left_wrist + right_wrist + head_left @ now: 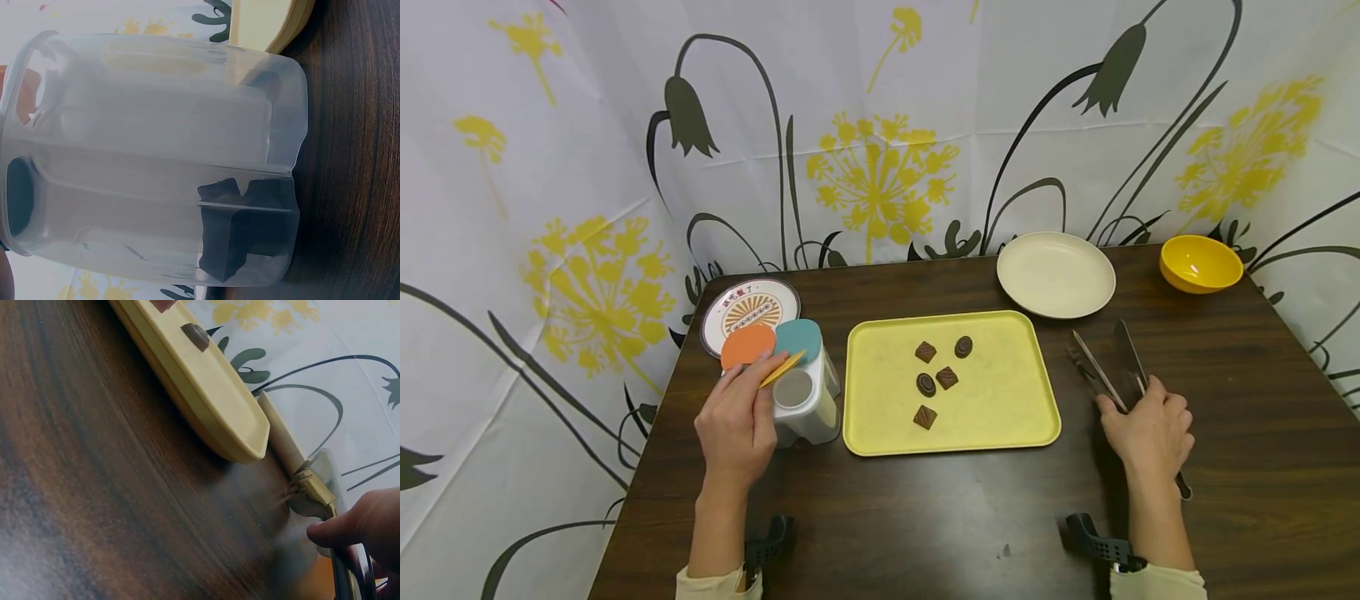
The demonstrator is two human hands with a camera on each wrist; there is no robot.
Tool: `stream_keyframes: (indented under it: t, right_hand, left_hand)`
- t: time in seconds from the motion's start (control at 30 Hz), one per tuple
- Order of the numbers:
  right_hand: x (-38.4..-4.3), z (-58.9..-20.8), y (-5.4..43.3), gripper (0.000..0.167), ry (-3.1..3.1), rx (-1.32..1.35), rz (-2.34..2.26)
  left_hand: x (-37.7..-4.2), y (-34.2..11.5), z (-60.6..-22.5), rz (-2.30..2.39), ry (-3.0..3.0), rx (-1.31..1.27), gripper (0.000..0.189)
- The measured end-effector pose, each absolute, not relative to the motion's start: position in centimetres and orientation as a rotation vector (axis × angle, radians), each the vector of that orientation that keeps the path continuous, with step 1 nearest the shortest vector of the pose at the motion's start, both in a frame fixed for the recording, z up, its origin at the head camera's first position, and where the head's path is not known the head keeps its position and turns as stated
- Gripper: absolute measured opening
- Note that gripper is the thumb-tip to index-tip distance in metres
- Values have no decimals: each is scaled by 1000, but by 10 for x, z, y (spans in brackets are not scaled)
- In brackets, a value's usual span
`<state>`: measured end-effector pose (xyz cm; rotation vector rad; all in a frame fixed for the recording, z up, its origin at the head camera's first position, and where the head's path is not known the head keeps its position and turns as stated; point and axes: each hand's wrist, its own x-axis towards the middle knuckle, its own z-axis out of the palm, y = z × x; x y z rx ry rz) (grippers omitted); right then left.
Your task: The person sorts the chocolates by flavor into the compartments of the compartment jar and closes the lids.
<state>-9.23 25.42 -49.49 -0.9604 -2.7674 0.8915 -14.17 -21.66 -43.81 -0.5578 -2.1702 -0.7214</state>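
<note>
My left hand (737,417) pinches a yellow lid (783,368), tilted beside an uncovered round opening of a translucent storage container (811,417). An orange lid (748,343) and a teal lid (799,336) cover other openings of it. Through its wall in the left wrist view, dark chunky pieces (225,231) show at the bottom of one compartment. Over on the right, my right hand (1150,429) grips metal tongs (1102,372) with their arms spread apart and pointing away from me. Nothing sits between the tips of the tongs.
Several chocolates (926,384) lie spread on a yellow tray (1000,408) in the middle of the dark table (940,525). Behind the container is a patterned plate (711,321). A cream plate (1056,275) and a yellow bowl (1201,265) stand at the back right.
</note>
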Motion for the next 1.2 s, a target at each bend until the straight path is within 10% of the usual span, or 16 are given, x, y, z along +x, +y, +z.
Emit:
stream_keyframes:
  t: [0.8,1.2]
  right_hand:
    - [-86,-482,264,83,-2729,-1008,1030]
    - [-91,-460,249,81,-2834,-584,1098]
  left_hand:
    - [-142,-216,-438,-727,-2183,-556,35]
    - [-142,-217,-438,-733,-2186,-541,35]
